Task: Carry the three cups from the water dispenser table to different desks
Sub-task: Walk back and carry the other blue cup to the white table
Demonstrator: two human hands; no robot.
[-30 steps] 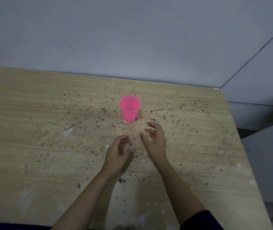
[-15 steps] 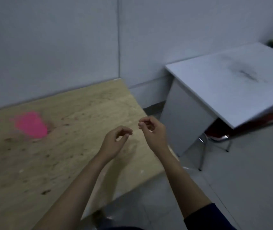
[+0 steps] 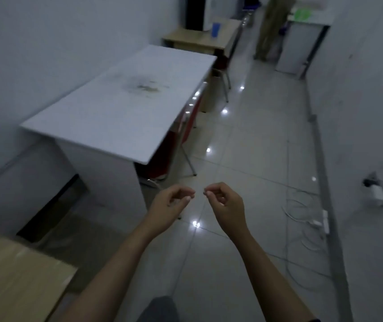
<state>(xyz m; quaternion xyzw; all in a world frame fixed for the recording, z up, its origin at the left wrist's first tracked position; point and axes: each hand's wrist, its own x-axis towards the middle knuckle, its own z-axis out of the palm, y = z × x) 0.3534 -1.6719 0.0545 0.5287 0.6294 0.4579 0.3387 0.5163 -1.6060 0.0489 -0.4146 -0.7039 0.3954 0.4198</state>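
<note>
Along the left wall stands a white worktop point(image 3: 125, 112), then a wooden worktop point(image 3: 199, 37) carrying a blue cup point(image 3: 215, 29) (far off, blurred). Left hand point(image 3: 170, 205) and right hand point(image 3: 224, 203) hover loosely curled, holding nothing.

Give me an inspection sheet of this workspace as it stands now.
Surface: white desk bare except a dark smudge; wooden desk corner at lower left.
Job's things: blue cup upright on the far wooden table; green cup on the far right desk, blurred.
Clutter: nothing seen.
Hands: left hand and right hand both empty, fingers curled.
Cables: white cables and a power strip on the floor by the right wall.
Surroundings: tiled floor, red chair under the white desk, a person standing far off.
</note>
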